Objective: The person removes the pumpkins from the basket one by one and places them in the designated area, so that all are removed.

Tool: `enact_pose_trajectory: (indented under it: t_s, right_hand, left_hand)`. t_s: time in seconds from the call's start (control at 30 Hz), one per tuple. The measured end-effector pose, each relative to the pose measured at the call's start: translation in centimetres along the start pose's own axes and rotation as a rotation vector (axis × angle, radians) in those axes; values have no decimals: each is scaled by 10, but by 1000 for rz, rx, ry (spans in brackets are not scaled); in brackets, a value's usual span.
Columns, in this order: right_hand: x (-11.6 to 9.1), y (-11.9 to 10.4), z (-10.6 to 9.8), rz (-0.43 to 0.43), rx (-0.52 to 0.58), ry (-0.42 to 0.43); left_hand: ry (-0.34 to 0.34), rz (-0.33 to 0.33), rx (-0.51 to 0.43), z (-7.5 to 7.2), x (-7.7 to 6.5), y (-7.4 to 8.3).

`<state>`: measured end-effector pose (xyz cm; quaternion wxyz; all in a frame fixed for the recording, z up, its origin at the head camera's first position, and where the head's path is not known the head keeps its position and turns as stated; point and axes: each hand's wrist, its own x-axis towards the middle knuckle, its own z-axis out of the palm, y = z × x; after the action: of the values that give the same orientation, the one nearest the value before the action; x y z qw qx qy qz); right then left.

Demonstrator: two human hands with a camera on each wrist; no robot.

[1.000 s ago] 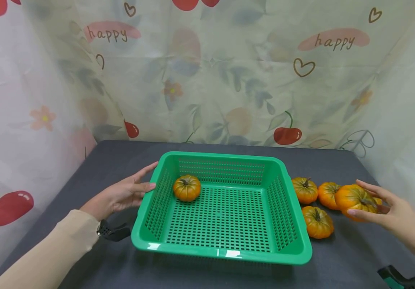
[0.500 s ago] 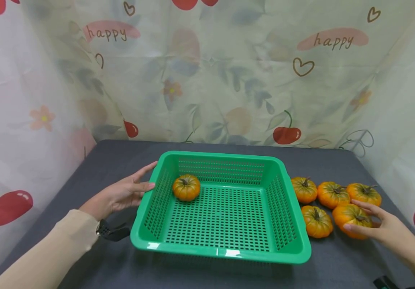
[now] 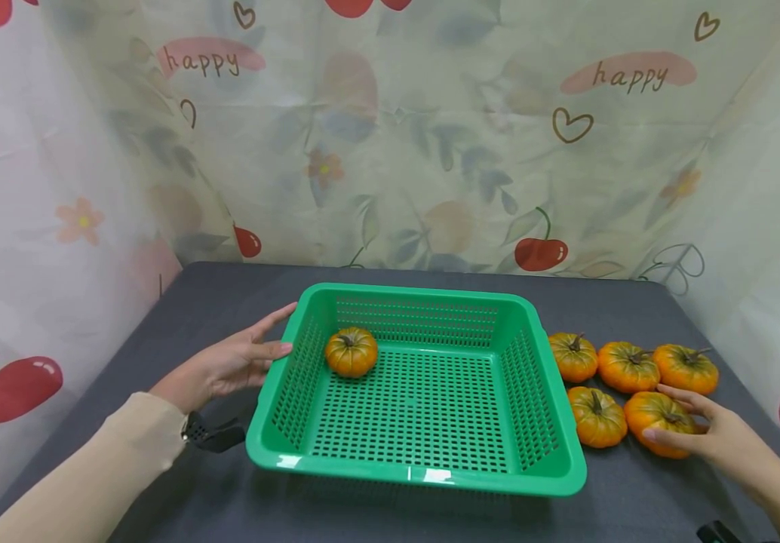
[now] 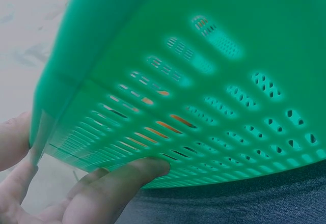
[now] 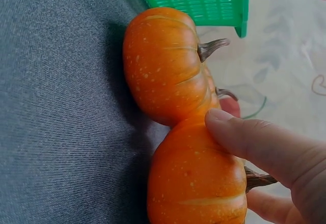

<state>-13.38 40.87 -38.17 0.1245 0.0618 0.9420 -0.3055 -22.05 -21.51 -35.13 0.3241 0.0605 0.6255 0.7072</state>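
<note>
The green plastic basket (image 3: 410, 413) stands mid-table, with one small orange pumpkin (image 3: 351, 352) inside at its left. My left hand (image 3: 230, 363) grips the basket's left rim, thumb over the edge; in the left wrist view its fingers (image 4: 119, 183) lie against the slotted outer wall. On the right, my right hand (image 3: 716, 431) holds the near-right pumpkin (image 3: 658, 422) from its side, thumb on the front. That pumpkin rests on the table, touching its left neighbour (image 5: 160, 63) in the right wrist view. Part of the right hand lies outside that view.
Several more pumpkins sit right of the basket: two in the back row, one (image 3: 627, 367) and another (image 3: 686, 368), plus one (image 3: 572, 357) close to the basket wall. A dark cloth covers the table (image 3: 254, 283). Printed curtains (image 3: 397, 166) enclose the back and sides.
My right hand has lowered its pumpkin from in front of the back row onto the table, beside the near pumpkin. The left hand and basket stay where they were.
</note>
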Motion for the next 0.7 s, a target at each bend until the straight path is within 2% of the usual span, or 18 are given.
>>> enact_pose_trajectory:
  t_s: [0.2,0.4,0.7]
  right_hand:
    - [3,0,-1,48,8,-42]
    - [3,0,0,24,-25,-34]
    - [3,-1,0,18,-7,-45]
  left_hand:
    - [-1,-3,-6,-1,0,1]
    - [4,-3,-6,0,0,1]
    - [8,-6,6,0,0,1]
